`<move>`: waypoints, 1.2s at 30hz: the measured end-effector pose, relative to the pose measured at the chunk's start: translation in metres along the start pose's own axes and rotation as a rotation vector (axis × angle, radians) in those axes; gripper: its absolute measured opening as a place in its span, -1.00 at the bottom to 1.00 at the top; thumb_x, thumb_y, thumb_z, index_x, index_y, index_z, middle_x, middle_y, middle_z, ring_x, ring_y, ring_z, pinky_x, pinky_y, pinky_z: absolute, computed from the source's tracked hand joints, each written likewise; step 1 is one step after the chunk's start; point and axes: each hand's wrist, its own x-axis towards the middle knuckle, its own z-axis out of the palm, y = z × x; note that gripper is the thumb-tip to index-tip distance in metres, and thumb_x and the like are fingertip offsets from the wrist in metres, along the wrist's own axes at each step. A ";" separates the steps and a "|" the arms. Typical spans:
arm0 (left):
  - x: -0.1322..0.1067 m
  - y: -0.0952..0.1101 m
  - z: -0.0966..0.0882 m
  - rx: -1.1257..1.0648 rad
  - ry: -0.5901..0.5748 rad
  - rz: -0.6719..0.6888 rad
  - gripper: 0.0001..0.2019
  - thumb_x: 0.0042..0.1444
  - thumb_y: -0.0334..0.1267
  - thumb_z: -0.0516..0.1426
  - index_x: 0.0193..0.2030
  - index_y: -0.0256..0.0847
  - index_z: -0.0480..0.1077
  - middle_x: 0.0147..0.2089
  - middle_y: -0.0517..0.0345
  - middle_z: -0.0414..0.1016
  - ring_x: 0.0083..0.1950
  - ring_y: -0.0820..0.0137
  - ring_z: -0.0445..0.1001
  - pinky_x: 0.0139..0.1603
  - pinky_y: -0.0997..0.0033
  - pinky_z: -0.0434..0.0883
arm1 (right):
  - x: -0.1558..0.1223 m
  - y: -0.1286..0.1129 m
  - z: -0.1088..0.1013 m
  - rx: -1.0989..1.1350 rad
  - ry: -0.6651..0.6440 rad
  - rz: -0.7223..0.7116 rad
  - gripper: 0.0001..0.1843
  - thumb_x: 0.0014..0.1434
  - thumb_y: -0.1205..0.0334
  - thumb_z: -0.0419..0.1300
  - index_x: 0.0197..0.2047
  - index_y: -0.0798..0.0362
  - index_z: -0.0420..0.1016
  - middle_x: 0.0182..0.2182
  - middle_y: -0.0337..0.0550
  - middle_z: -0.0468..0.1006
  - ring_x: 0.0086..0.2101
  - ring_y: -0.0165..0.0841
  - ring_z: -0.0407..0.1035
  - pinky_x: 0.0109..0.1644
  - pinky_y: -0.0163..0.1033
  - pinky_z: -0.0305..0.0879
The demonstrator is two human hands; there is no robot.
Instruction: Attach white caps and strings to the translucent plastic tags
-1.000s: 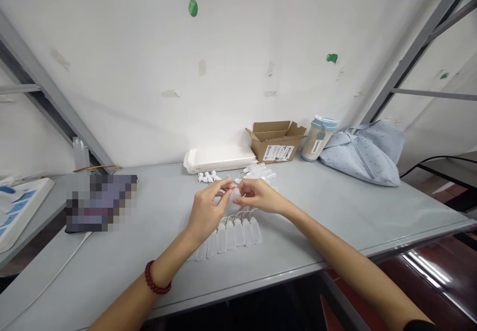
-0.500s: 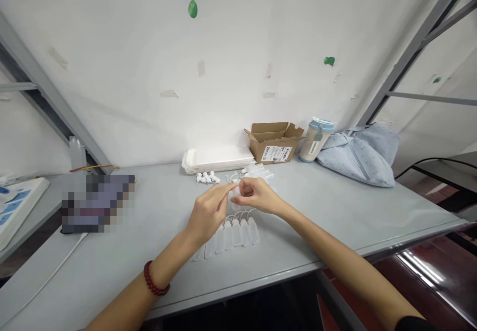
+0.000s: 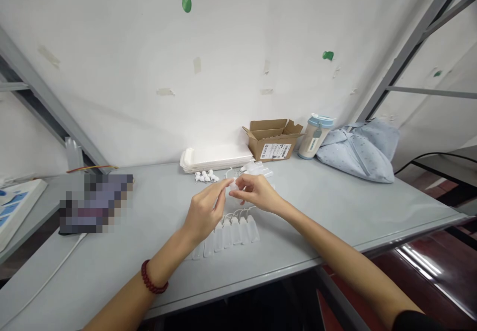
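Note:
My left hand (image 3: 205,206), with a dark red bead bracelet on the wrist, is closed with fingertips and thumb at a small translucent plastic bottle (image 3: 233,185). From the other side my right hand (image 3: 260,192) pinches the same bottle near its white top; the fingers hide most of it. Below the hands lies a row of several translucent bottles (image 3: 234,232) with thin curved white strips at their necks, partly behind my left hand. Several small white caps (image 3: 206,176) lie in a cluster beyond. More clear bottles (image 3: 262,170) lie behind my right hand.
At the wall are a stack of white trays (image 3: 219,158), an open cardboard box (image 3: 274,142), a cream and blue tumbler (image 3: 316,137) and a light blue cloth bag (image 3: 356,154). A blurred-out object (image 3: 96,204) with a white cable lies on the grey table (image 3: 313,251) at left.
Both hands stay together at the bottle, with my right fingers slightly shifted and less of the bottle showing. The whole view has tilted slightly.

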 end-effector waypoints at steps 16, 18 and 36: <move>0.003 0.001 -0.001 -0.108 0.069 -0.082 -0.78 0.19 -0.45 -0.01 -0.05 -0.23 0.33 -0.11 0.03 0.53 -0.11 0.36 0.57 -0.13 0.44 0.52 | 0.001 0.004 0.003 -0.110 0.125 -0.118 -0.56 0.03 0.09 0.29 -0.05 0.03 0.33 -0.41 -0.28 0.44 -0.59 -0.51 0.35 -0.52 -0.38 0.24; 0.006 0.000 -0.002 -0.162 0.080 -0.172 -0.79 0.18 -0.40 0.02 -0.04 -0.24 0.30 -0.16 0.06 0.50 -0.14 0.36 0.58 -0.13 0.42 0.52 | 0.000 0.004 0.004 -0.155 0.126 -0.160 -0.58 0.06 0.09 0.26 -0.02 0.01 0.34 -0.42 -0.29 0.44 -0.59 -0.52 0.33 -0.51 -0.38 0.24; 0.009 -0.097 0.001 0.065 -0.365 -0.327 -0.74 0.05 -0.29 0.03 -0.15 -0.21 0.45 -0.04 0.01 0.51 0.03 0.16 0.37 0.07 0.08 0.32 | 0.001 0.009 0.005 -0.307 0.145 -0.247 -0.73 0.12 0.15 0.18 -0.10 0.05 0.40 -0.43 -0.24 0.47 -0.62 -0.54 0.26 -0.51 -0.39 0.23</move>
